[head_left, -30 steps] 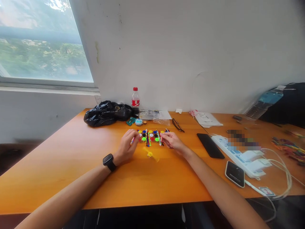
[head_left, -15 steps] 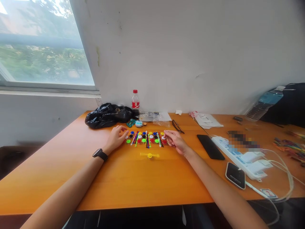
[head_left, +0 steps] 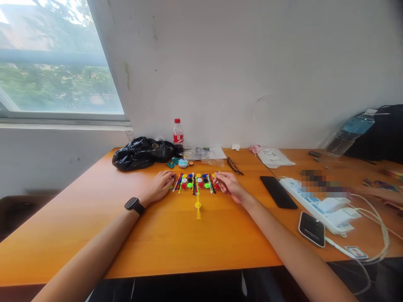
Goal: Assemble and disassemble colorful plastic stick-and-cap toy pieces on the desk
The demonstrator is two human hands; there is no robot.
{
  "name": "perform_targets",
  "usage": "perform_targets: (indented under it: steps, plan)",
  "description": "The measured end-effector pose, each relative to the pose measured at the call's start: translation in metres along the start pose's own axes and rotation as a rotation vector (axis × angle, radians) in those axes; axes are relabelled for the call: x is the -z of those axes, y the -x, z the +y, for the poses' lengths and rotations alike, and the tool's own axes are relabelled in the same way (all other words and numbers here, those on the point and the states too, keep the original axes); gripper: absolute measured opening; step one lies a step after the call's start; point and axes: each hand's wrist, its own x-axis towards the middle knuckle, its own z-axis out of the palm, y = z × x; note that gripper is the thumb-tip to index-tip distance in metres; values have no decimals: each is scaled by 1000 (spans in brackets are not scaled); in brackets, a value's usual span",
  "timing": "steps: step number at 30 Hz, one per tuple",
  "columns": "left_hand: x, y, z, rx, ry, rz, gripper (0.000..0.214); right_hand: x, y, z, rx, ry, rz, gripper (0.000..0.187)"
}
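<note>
A cluster of small coloured discs and thin sticks (head_left: 195, 182) lies on the orange table (head_left: 176, 239). My left hand (head_left: 161, 187), with a black watch (head_left: 134, 205) on its wrist, rests at the cluster's left end, fingers curled down onto the pieces there. My right hand (head_left: 229, 185) sits at the right end with thumb and fingers pinched together by the red pieces; what they grip is too small to tell. A yellow disc with a yellow stick (head_left: 198, 207) lies alone just in front of the cluster, between my hands.
Behind the cluster are a black plastic bag (head_left: 141, 152), a red-capped bottle (head_left: 178, 133), clear bags (head_left: 203, 152) and glasses (head_left: 234, 165). To the right lie a black phone (head_left: 278, 192), a power strip (head_left: 317, 200), a charging phone (head_left: 311, 229) and another person's hand (head_left: 379, 193).
My left hand swung out to the left, then came back onto the cluster's left end with fingers curled. The yellow stick turned from crosswise to pointing towards me. My right hand barely moved.
</note>
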Motion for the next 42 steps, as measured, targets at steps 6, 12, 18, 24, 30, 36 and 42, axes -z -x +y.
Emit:
perform_targets:
  steps: [6,12,18,24,30,36,42]
  plan:
    - [0,1,7,3,-22,9,35,0,2,0,-14,7,1,45]
    - [-2,-1,7,33,-27,34,35,-3,2,0,-38,17,3,44]
    - [-2,-2,6,74,11,82,25,-4,2,-1,-36,9,-5,44]
    - [-2,-2,7,116,78,133,21,-4,3,-3,-54,18,-7,45]
    - [-1,-3,12,101,154,296,21,-4,2,-1,-47,37,1,45]
    - [1,-4,6,188,92,325,32,-5,3,-3,-43,42,-4,45]
    - [7,0,14,318,-147,126,41,-4,2,1,-45,70,-20,44]
